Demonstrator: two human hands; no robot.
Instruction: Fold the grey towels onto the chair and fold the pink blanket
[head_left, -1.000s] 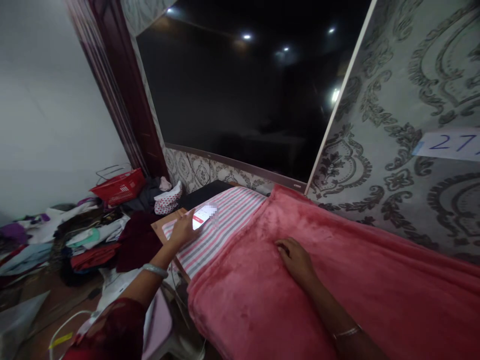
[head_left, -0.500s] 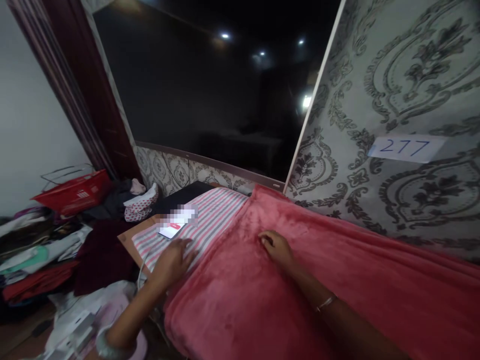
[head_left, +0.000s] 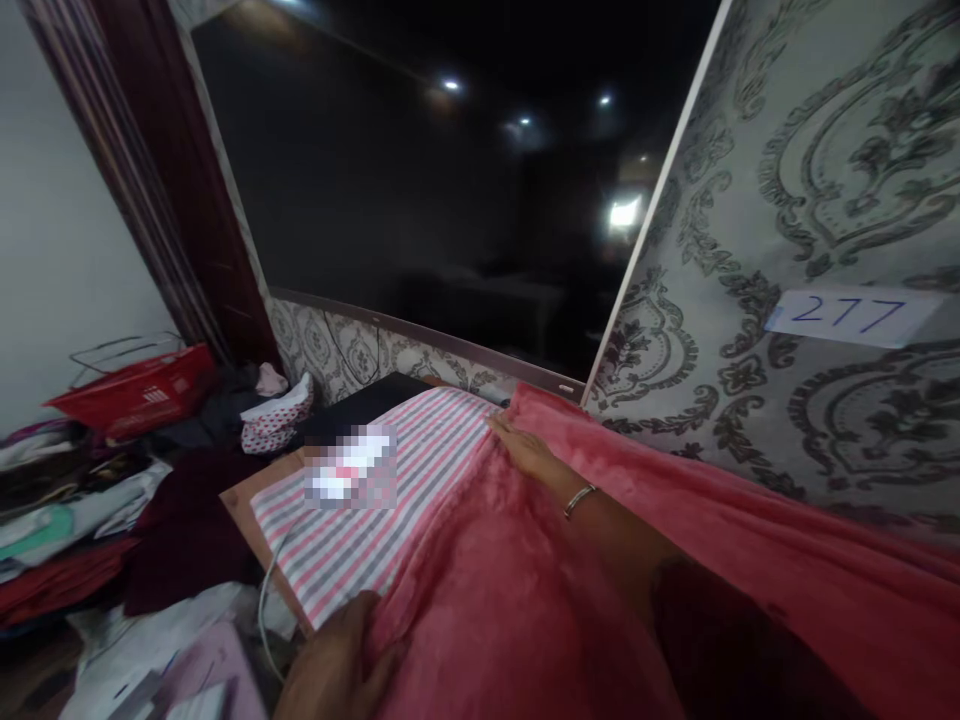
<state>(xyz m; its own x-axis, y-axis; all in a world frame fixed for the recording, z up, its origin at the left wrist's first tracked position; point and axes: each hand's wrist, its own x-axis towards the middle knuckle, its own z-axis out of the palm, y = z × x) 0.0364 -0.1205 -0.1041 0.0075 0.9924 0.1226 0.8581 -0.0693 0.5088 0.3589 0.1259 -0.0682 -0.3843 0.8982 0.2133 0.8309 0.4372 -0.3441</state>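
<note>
A fuzzy pink-red blanket (head_left: 495,570) covers the near and right part of the surface in front of me. My right hand (head_left: 523,450) reaches to its far left corner, the fingers closed on the edge beside the striped cloth. At the near left corner my left hand (head_left: 330,662) grips the edge, thumb on top, and is partly cut off by the frame's bottom. Between the hands the blanket's edge is bunched in soft folds. A cloth with pink, grey and white stripes (head_left: 427,465) lies flat beyond that edge. On it rests a lit phone (head_left: 349,468), blurred out by pixels.
A large dark television (head_left: 450,220) stands behind, with patterned wallpaper and a paper marked 277 (head_left: 851,313) to its right. A white cable (head_left: 264,610) hangs by the wooden board's edge. On the left are piled clothes (head_left: 67,530) and a red basket (head_left: 142,390).
My left hand has moved down and towards me to the blanket's near corner. My right hand has gone forward and left to its far corner. The blanket's edge is now more bunched.
</note>
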